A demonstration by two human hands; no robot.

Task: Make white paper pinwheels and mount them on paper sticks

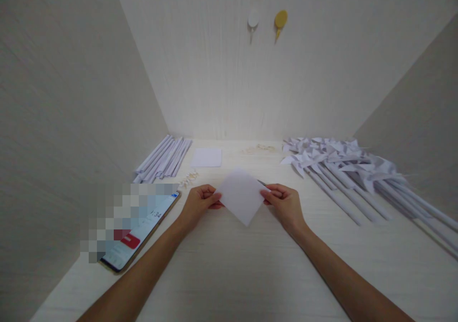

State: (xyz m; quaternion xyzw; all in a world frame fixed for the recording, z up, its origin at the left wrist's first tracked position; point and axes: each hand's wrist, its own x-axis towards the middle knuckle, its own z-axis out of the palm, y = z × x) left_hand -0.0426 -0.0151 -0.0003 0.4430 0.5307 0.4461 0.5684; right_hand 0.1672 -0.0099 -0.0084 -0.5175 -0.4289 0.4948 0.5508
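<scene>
Both hands pinch a white paper square (242, 196) just above the table, left hand (200, 202) on its left corner, right hand (282, 203) on its right corner with what may be a thin tool, seemingly about to fold it, which calls for aligned corners.

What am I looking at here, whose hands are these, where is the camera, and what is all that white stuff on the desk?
There is no machine: a person wears a camera on the head, looking down at their own two hands. The left hand and right hand pinch opposite corners of a square white paper sheet. On the pale wooden desk lie rolled white paper sticks, a stack of white paper squares, finished white paper pinwheels and a smartphone.
</scene>
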